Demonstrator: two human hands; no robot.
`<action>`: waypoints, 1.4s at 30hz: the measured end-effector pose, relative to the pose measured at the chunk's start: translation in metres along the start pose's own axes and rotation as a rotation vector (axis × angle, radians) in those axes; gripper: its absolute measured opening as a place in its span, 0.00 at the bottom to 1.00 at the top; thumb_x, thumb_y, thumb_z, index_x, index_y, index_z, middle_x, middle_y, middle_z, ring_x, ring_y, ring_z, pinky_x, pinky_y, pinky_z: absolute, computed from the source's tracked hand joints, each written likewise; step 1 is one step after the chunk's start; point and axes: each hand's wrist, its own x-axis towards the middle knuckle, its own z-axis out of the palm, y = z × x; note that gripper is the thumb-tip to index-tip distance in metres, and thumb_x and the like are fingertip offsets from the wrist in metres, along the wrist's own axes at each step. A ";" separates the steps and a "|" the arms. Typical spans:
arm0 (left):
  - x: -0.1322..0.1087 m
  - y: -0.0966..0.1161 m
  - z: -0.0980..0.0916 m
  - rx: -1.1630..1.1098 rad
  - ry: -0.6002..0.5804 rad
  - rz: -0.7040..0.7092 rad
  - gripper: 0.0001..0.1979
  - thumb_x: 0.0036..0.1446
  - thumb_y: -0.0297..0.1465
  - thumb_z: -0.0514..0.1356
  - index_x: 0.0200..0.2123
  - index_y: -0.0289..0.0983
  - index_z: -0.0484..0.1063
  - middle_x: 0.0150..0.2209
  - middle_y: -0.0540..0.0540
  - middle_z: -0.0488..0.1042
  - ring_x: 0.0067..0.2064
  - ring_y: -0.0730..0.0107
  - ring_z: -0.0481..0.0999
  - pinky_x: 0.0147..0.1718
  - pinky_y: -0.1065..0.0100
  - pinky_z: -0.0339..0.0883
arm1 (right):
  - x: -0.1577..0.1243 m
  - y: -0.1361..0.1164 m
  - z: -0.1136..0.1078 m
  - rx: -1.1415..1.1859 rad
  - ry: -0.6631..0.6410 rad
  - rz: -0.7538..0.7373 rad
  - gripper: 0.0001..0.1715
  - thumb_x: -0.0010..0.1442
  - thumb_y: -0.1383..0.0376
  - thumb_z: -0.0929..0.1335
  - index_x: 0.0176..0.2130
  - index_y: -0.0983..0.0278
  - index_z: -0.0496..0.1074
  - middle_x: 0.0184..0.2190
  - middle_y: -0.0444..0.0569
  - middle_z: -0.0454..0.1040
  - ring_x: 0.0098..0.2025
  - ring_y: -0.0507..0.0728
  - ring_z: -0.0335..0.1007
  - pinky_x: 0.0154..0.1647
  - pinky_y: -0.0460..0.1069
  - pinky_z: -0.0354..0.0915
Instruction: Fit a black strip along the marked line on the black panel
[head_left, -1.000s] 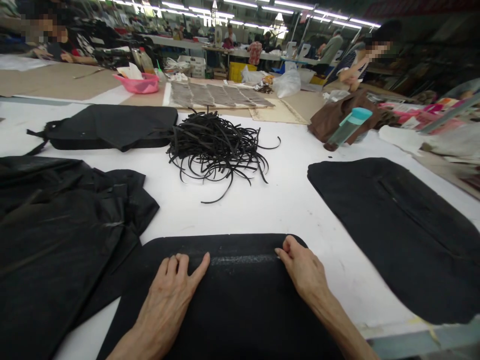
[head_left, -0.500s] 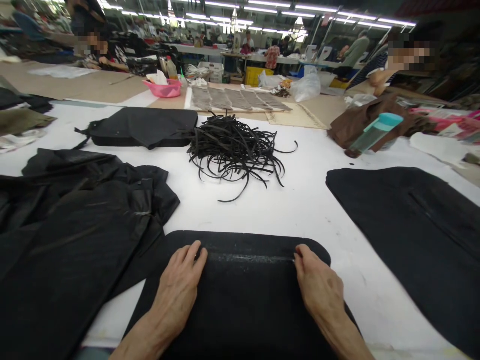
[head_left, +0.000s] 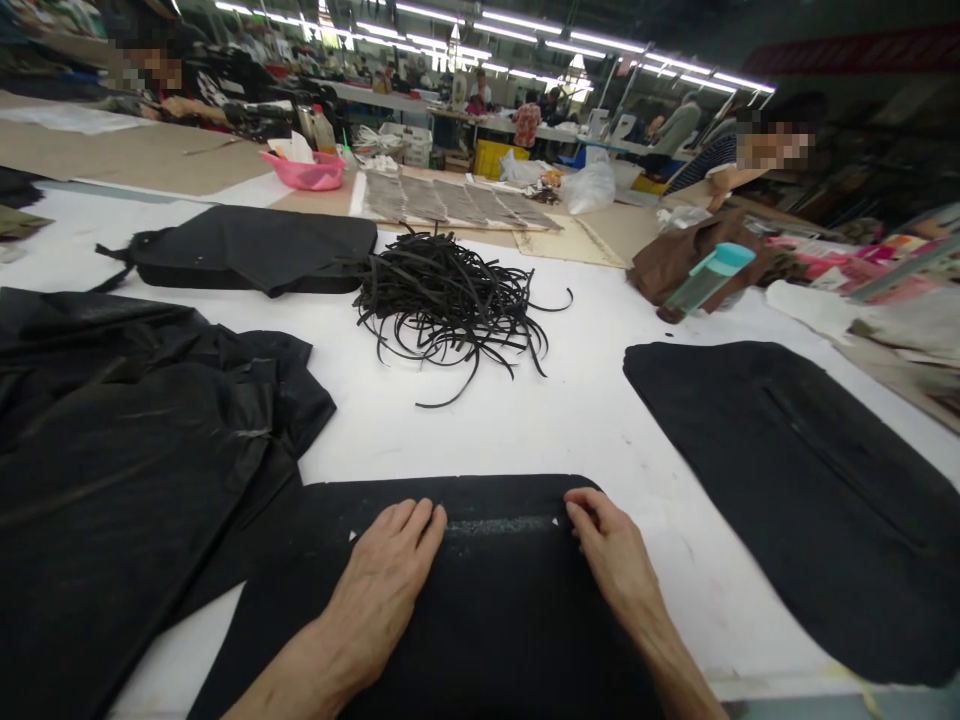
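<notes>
A black flat panel [head_left: 480,620] with rounded corners lies before me, a whitish scuffed strip [head_left: 495,526] running across its upper part. Small white triangular marks sit near both ends of the strip. My left hand [head_left: 397,570] rests palm down on the panel, fingers stretched out over the left end of the strip. By the panel's upper right edge, my right hand [head_left: 607,540] has its fingers bent in and closed on the panel's material, just right of one white mark. Its fingertips are partly hidden.
Crumpled black fabric [head_left: 150,450] overlaps the panel's left side. Another black panel [head_left: 795,480] lies right. Beyond are a pile of black strips [head_left: 450,300], a black padded piece [head_left: 255,250], a teal-lidded bottle [head_left: 705,285] and a pink basket [head_left: 304,172]. Co-workers sit farther back.
My left hand has slid right along the strip, uncovering a white mark. My right hand has shifted off the strip's right end, showing another mark. The view has turned slightly right.
</notes>
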 end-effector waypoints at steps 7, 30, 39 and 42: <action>0.000 0.006 0.016 0.135 -0.050 -0.058 0.33 0.48 0.12 0.43 0.56 0.36 0.60 0.56 0.39 0.64 0.53 0.58 0.67 0.50 0.58 0.65 | 0.011 0.018 -0.020 0.174 0.088 0.061 0.18 0.54 0.55 0.62 0.38 0.65 0.68 0.30 0.49 0.71 0.31 0.57 0.70 0.33 0.51 0.68; -0.024 -0.020 0.014 0.079 -0.025 0.014 0.28 0.49 0.15 0.46 0.55 0.27 0.59 0.51 0.38 0.67 0.53 0.57 0.63 0.54 0.59 0.59 | -0.031 -0.023 0.049 -0.783 0.108 -0.868 0.28 0.50 0.81 0.60 0.50 0.70 0.67 0.46 0.55 0.69 0.46 0.62 0.63 0.47 0.55 0.66; -0.042 -0.040 0.002 0.072 -0.093 -0.199 0.29 0.49 0.14 0.44 0.55 0.32 0.60 0.52 0.41 0.66 0.51 0.60 0.65 0.51 0.60 0.61 | -0.028 -0.017 0.046 -0.824 0.126 -0.904 0.27 0.50 0.82 0.61 0.49 0.71 0.68 0.45 0.56 0.69 0.45 0.62 0.64 0.46 0.54 0.67; -0.027 -0.034 0.002 0.030 -0.059 -0.174 0.30 0.48 0.14 0.45 0.56 0.32 0.59 0.53 0.40 0.65 0.51 0.60 0.63 0.50 0.60 0.61 | -0.022 -0.008 0.036 -0.863 0.151 -0.844 0.25 0.51 0.82 0.61 0.48 0.71 0.68 0.45 0.56 0.69 0.45 0.61 0.64 0.46 0.53 0.67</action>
